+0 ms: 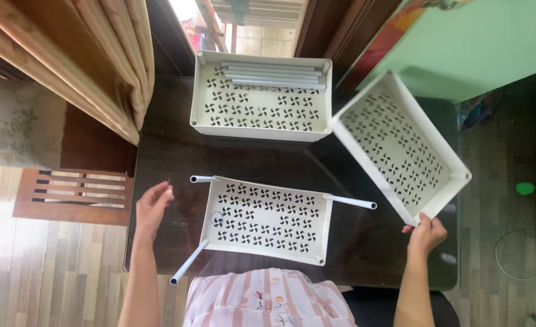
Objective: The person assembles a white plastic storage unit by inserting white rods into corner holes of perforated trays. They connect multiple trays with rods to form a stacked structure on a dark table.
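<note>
1. Near tray [266,219] lies on the table [171,157], three tubes [189,261] sticking out.
2. Left hand [153,209] hovers beside it, fingers loosely apart.
3. Right hand [425,233] pinches the tilted tray's [401,145] corner.

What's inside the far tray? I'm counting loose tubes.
Several pale tubes lie bundled along the back wall of the far tray; they overlap, so an exact count is unclear. The rest of it holds nothing.

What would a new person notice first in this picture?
Three white perforated trays lie on a dark table. The near tray has tubes sticking out of its corners, the far tray holds loose tubes, and the right hand grips the tilted tray. The left hand hovers open nearby.
</note>
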